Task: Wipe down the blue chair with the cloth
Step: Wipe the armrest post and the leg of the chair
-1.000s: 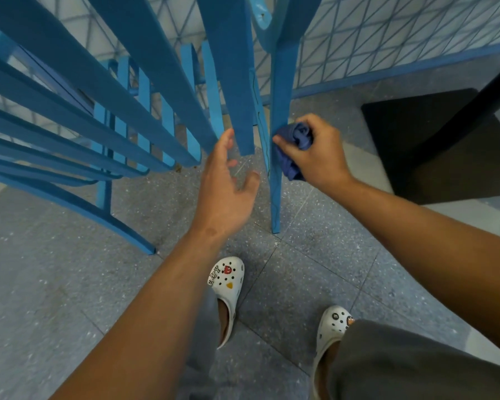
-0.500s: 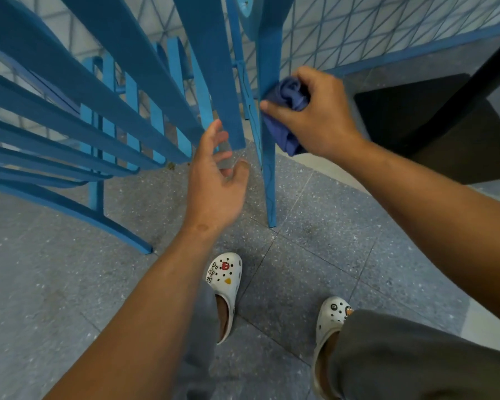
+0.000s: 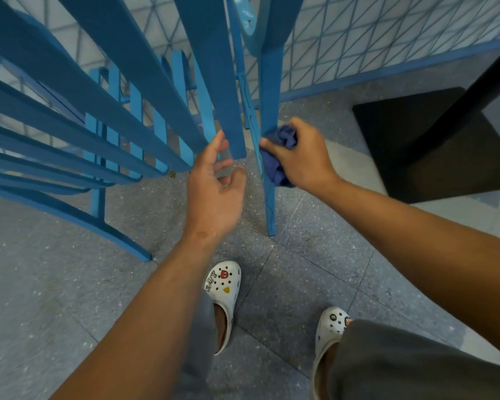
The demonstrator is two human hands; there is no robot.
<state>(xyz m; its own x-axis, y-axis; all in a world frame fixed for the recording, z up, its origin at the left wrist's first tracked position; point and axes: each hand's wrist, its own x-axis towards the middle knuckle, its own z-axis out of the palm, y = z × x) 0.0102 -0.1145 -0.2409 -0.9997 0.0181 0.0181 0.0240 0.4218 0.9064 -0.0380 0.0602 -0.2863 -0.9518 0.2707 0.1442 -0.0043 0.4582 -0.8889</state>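
Two white clogs [image 3: 224, 295] with charms planted on grey speckled floor [image 3: 55, 298], grey trouser legs above them. Both forearms reach forward and down. Left hand [image 3: 214, 192] palm-in, fingers loosely spread and relaxed, holding nothing; fingertips just at the lower end of a slat of the blue chair [image 3: 145, 90]. Right hand [image 3: 303, 157] curled tight round a bunched dark blue cloth [image 3: 280, 153], pressing it against the chair's upright leg [image 3: 270, 180], about midway up the visible part. Chair slats fan out to the left. Black table base [image 3: 427, 145] right. Blue lattice fence [image 3: 358, 47] beyond.
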